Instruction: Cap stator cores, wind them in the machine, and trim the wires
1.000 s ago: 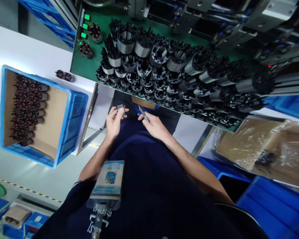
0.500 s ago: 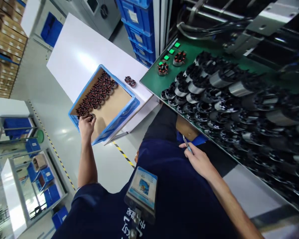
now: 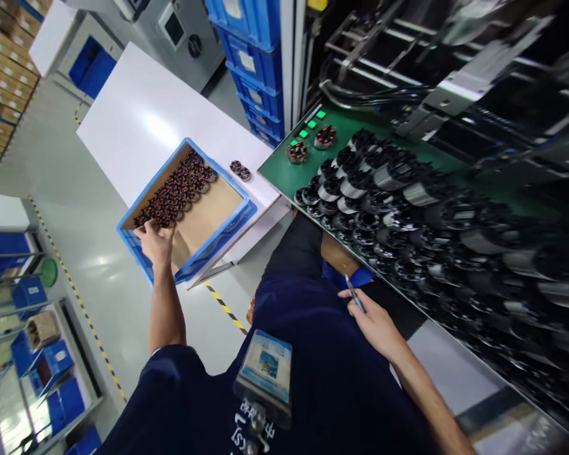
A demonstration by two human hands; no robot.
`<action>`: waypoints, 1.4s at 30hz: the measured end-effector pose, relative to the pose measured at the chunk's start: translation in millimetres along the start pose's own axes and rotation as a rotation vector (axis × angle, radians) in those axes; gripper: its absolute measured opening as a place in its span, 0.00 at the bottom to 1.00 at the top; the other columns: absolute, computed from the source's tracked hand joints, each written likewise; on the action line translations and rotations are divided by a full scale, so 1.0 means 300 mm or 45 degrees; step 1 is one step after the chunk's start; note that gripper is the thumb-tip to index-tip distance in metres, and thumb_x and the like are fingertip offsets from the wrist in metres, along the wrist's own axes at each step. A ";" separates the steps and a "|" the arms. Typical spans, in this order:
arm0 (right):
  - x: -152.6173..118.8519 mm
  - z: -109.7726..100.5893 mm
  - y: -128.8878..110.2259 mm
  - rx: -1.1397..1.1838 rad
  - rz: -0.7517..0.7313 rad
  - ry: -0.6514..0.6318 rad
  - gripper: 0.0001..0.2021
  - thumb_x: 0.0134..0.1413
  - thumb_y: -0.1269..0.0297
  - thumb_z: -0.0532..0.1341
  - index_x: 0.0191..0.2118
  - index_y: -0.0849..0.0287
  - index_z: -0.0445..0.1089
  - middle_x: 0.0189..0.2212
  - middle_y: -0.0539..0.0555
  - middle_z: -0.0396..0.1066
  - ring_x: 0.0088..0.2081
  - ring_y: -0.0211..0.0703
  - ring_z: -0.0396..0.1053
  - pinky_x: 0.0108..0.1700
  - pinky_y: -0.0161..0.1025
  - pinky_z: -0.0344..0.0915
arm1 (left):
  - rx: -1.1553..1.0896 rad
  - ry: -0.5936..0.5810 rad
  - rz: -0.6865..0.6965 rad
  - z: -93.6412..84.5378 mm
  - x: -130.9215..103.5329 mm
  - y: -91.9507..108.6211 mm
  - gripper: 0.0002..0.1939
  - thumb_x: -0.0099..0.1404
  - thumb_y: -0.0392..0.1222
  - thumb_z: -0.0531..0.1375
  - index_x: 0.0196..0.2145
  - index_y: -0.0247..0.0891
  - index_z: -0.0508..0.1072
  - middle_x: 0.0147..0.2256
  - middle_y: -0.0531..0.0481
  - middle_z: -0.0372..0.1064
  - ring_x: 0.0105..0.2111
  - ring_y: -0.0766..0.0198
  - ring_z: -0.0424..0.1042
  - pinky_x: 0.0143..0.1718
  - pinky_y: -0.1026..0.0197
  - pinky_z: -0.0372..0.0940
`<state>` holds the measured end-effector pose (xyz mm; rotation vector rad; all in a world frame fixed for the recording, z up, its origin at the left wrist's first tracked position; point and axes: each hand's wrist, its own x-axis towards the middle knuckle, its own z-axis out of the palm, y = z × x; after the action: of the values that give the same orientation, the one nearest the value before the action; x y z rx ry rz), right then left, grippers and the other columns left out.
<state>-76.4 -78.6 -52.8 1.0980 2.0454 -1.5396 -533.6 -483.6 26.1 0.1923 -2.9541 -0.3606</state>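
My left hand [image 3: 155, 243] reaches into the near left corner of a blue crate [image 3: 219, 222]. Its fingers are closed around a motor stator at the end of the packed rows; the hand mostly hides that piece. Beside it, dark stators with red-orange windings [image 3: 183, 186] fill the crate's far left side, on a brown cardboard sheet [image 3: 213, 208]. Near my lap, my right hand [image 3: 372, 325] grips a slim silver-blue pen [image 3: 354, 294], its tip pointing up and away from me.
Two stators [image 3: 240, 170] sit on the white table [image 3: 123, 120] beside the crate. On the right, a green bench [image 3: 277, 167] carries many black-and-silver stator cores [image 3: 360, 183] and two wound stators [image 3: 325, 136] by green lights. Stacked blue crates [image 3: 251, 60] stand behind.
My left hand has shifted slightly toward the crate's left wall, bringing the stator against the packed rows. My right hand still holds the pen. The camera view has shifted a little.
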 end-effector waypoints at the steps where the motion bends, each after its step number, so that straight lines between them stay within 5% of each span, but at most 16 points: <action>1: -0.006 0.002 0.004 0.019 -0.003 0.019 0.27 0.57 0.42 0.59 0.52 0.53 0.83 0.29 0.51 0.76 0.31 0.50 0.71 0.40 0.46 0.69 | -0.021 0.039 0.028 -0.010 -0.011 0.033 0.34 0.68 0.42 0.79 0.67 0.33 0.77 0.69 0.29 0.63 0.67 0.34 0.77 0.72 0.33 0.74; 5: -0.014 0.008 -0.006 0.076 -0.025 0.069 0.27 0.58 0.42 0.58 0.52 0.54 0.82 0.31 0.51 0.77 0.32 0.49 0.72 0.44 0.46 0.69 | -0.251 0.094 0.390 0.032 -0.066 0.289 0.33 0.72 0.50 0.77 0.70 0.42 0.79 0.68 0.34 0.65 0.73 0.42 0.71 0.80 0.42 0.69; 10: -0.044 -0.011 -0.043 0.089 -0.053 0.081 0.27 0.61 0.45 0.58 0.56 0.53 0.81 0.28 0.46 0.71 0.29 0.46 0.67 0.41 0.44 0.65 | -0.530 -0.119 1.079 0.234 -0.129 0.793 0.19 0.77 0.46 0.73 0.63 0.47 0.84 0.71 0.36 0.68 0.73 0.42 0.70 0.80 0.35 0.68; 13: -0.090 -0.036 -0.049 0.110 -0.069 0.104 0.26 0.62 0.46 0.59 0.57 0.54 0.81 0.28 0.46 0.70 0.28 0.45 0.65 0.39 0.43 0.64 | -0.322 -0.375 1.232 0.348 -0.141 1.030 0.25 0.75 0.40 0.73 0.67 0.45 0.82 0.79 0.33 0.61 0.80 0.36 0.61 0.81 0.32 0.65; 16: -0.142 -0.046 -0.024 0.154 -0.063 0.171 0.27 0.63 0.45 0.58 0.57 0.54 0.80 0.30 0.48 0.72 0.29 0.45 0.66 0.39 0.44 0.66 | -0.219 -0.516 1.282 0.415 -0.142 1.149 0.23 0.74 0.39 0.74 0.64 0.40 0.84 0.81 0.31 0.60 0.82 0.29 0.56 0.81 0.28 0.61; 20: -0.188 -0.026 0.028 0.246 -0.052 0.275 0.27 0.62 0.43 0.58 0.55 0.55 0.81 0.32 0.50 0.75 0.34 0.48 0.73 0.45 0.46 0.71 | -0.299 -0.539 1.244 0.441 -0.133 1.166 0.13 0.77 0.50 0.73 0.50 0.39 0.85 0.78 0.31 0.67 0.80 0.27 0.58 0.80 0.24 0.59; 23: -0.203 -0.009 0.043 0.333 -0.057 0.328 0.28 0.67 0.42 0.59 0.57 0.57 0.83 0.31 0.50 0.75 0.34 0.48 0.74 0.46 0.46 0.72 | -0.451 -0.497 1.167 0.429 -0.141 1.129 0.19 0.78 0.59 0.71 0.43 0.40 0.81 0.73 0.31 0.71 0.78 0.30 0.62 0.81 0.26 0.59; 26: -0.207 -0.008 0.016 0.427 -0.111 0.373 0.30 0.74 0.40 0.63 0.65 0.58 0.83 0.31 0.49 0.75 0.33 0.44 0.73 0.44 0.43 0.72 | -0.634 -0.489 1.097 0.381 -0.205 1.065 0.24 0.82 0.67 0.65 0.45 0.42 0.76 0.58 0.34 0.78 0.63 0.41 0.76 0.72 0.35 0.71; 30: -0.207 -0.025 -0.084 0.569 -0.265 0.496 0.28 0.77 0.40 0.66 0.64 0.57 0.86 0.28 0.48 0.74 0.30 0.41 0.70 0.40 0.42 0.72 | -1.100 -0.617 1.124 0.210 -0.413 0.970 0.28 0.81 0.74 0.65 0.50 0.45 0.74 0.46 0.47 0.75 0.45 0.55 0.78 0.53 0.52 0.77; 32: -0.212 -0.039 -0.160 0.624 -0.346 0.578 0.25 0.77 0.40 0.67 0.59 0.55 0.87 0.28 0.48 0.75 0.29 0.42 0.70 0.40 0.44 0.74 | -1.392 -0.625 1.256 0.085 -0.541 0.949 0.25 0.79 0.69 0.71 0.46 0.45 0.76 0.43 0.50 0.72 0.44 0.57 0.76 0.52 0.53 0.76; 36: -0.238 -0.087 -0.347 0.719 -0.713 0.804 0.17 0.77 0.43 0.72 0.53 0.48 0.89 0.30 0.49 0.79 0.27 0.41 0.71 0.36 0.45 0.78 | -1.531 -0.692 1.541 -0.138 -0.728 0.977 0.23 0.83 0.62 0.69 0.38 0.42 0.73 0.45 0.47 0.78 0.52 0.52 0.81 0.55 0.48 0.78; 39: -0.264 -0.132 -0.476 0.727 -1.030 0.911 0.12 0.78 0.49 0.73 0.55 0.48 0.88 0.35 0.50 0.84 0.26 0.40 0.74 0.34 0.44 0.79 | -1.516 -0.722 1.676 -0.218 -0.784 1.012 0.21 0.84 0.58 0.69 0.39 0.43 0.70 0.54 0.46 0.82 0.57 0.52 0.85 0.55 0.48 0.82; 42: -0.278 -0.161 -0.545 0.762 -1.118 0.962 0.09 0.78 0.51 0.74 0.53 0.48 0.87 0.39 0.50 0.86 0.27 0.37 0.75 0.33 0.40 0.79 | -1.478 -0.655 1.801 -0.236 -0.803 1.030 0.17 0.83 0.57 0.70 0.42 0.44 0.74 0.58 0.46 0.82 0.56 0.55 0.86 0.55 0.51 0.85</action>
<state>-138.4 -82.2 126.6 1.1488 2.9167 -2.5809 -318.7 -167.0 136.6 -2.0558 -1.8725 -1.7281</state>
